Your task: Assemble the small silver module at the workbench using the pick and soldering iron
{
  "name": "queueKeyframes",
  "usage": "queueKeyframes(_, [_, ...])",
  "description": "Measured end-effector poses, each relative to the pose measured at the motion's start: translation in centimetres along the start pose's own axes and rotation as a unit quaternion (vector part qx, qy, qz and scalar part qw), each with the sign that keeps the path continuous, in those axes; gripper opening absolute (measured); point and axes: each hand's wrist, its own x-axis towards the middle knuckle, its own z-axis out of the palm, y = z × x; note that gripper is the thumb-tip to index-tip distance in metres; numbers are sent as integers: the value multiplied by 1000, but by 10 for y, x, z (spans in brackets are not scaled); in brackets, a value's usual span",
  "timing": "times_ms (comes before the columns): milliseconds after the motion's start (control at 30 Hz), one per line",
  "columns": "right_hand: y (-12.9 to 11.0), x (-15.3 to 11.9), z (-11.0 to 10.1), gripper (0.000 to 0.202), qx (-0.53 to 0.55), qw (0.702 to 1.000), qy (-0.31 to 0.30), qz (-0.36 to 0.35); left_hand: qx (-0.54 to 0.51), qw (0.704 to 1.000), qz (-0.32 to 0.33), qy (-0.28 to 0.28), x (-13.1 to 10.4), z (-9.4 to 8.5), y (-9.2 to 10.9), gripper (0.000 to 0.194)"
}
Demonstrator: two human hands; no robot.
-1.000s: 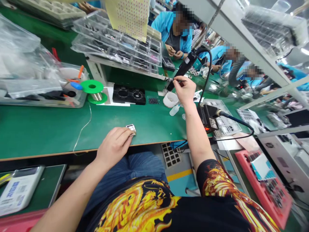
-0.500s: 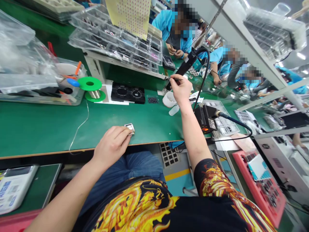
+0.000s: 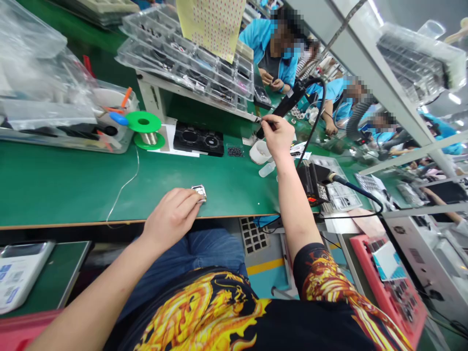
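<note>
A person seated at a green work table (image 3: 54,180) works with both bare hands. The left hand (image 3: 171,217) rests at the table's near edge, its fingertips pinched around a small, silver, square metal part (image 3: 199,192) that lies on the mat. The right hand (image 3: 278,135) is stretched toward the far edge, fingers closed around the grip of a black soldering iron with a dark cable (image 3: 283,105), held beside a small white round cup (image 3: 259,152). The two hands are well apart, so the iron has not reached the part; judging from this, the joining work on it remains to be done. A green spool of solder wire (image 3: 145,129) stands farther left.
</note>
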Motion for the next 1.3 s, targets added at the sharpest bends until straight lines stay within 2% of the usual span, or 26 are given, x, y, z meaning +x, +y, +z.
queueKeyframes(233, [3, 5, 0, 18, 16, 1000, -26, 6, 3, 1000, 9, 3, 0, 1, -1, 24])
queueKeyframes(1033, [7, 9, -6, 18, 10, 998, -54, -13, 3, 1000, 6, -1, -2, 2, -3, 25])
queueKeyframes(1300, [9, 10, -5, 17, -10, 998, -47, -37, 10, 1000, 17, 7, -1, 1, -2, 24])
